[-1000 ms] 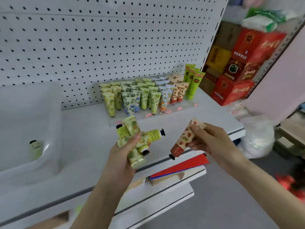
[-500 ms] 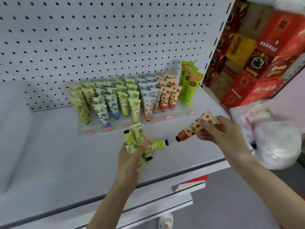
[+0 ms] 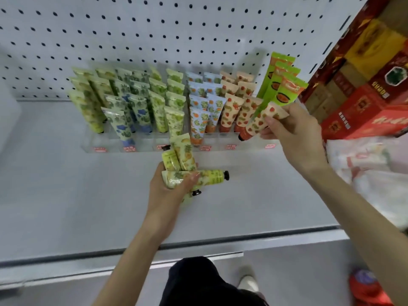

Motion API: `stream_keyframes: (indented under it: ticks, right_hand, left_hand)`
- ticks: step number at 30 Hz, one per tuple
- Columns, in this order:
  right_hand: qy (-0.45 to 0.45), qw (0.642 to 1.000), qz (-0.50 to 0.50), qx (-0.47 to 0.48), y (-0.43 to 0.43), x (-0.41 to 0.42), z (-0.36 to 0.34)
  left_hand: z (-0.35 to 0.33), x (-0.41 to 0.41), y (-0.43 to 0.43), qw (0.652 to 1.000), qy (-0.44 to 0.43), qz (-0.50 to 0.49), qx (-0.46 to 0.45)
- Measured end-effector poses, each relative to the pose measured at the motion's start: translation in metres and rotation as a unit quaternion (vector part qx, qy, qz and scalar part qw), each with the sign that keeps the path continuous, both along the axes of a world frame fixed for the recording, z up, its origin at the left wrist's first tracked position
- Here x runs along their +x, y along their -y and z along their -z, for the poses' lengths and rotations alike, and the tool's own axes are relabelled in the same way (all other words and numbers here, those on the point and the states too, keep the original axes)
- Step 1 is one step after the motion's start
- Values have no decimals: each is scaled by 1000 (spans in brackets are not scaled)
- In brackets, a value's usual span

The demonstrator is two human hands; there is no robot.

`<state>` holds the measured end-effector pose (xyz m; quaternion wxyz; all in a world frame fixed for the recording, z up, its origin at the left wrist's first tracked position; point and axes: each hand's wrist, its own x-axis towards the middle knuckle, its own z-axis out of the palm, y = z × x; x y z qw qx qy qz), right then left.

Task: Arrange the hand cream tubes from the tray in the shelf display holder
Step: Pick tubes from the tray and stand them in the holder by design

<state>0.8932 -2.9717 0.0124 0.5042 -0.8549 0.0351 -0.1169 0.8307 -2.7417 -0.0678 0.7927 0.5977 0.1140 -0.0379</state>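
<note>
- At the centre of the frame, the left hand (image 3: 169, 191) hangs over the white shelf (image 3: 66, 184), fingers curled tight round a bunch of yellow-green tubes (image 3: 184, 161). Two stick upward, one lies sideways with its black cap to the right, and another shows beneath.
- Right of centre, the right hand (image 3: 295, 133) pinches a strawberry tube (image 3: 257, 124) by its flat crimped end. The tube is tilted, its dark red cap pointing down-left.
- That cap is just above the right part of the clear display holder (image 3: 143, 145), beside the front of the strawberry-print row.
- The holder stands against the pegboard (image 3: 154, 29), its rows filled with upright tubes: green and blue prints to the left, orange and strawberry prints to the right.
- Three tall green tubes (image 3: 281, 85) lean at the holder's right end, just behind the right hand.
- In the upper right, red boxes (image 3: 364, 113) are stacked; below them lies a white plastic bag (image 3: 366, 166).
</note>
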Motion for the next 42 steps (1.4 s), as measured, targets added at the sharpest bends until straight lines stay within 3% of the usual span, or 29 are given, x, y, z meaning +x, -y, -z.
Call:
stream_keyframes:
  ticks: [18, 28, 35, 38, 42]
  right_hand:
    - [-5, 990, -75, -119, 0, 29, 18]
    - [-28, 993, -63, -99, 5, 22, 23]
    - [-52, 999, -5, -7, 0, -12, 15]
    - [-101, 990, -83, 44, -16, -42, 10]
    - [-153, 967, -201, -36, -40, -67, 16]
  left_hand:
    - [7, -1, 1, 999, 15, -14, 37]
    - [6, -3, 2, 999, 14, -11, 38]
    - [5, -5, -1, 999, 6, 9, 35]
    - [3, -9, -1, 999, 5, 19, 35]
    - [-2, -25, 0, 998, 19, 30, 42]
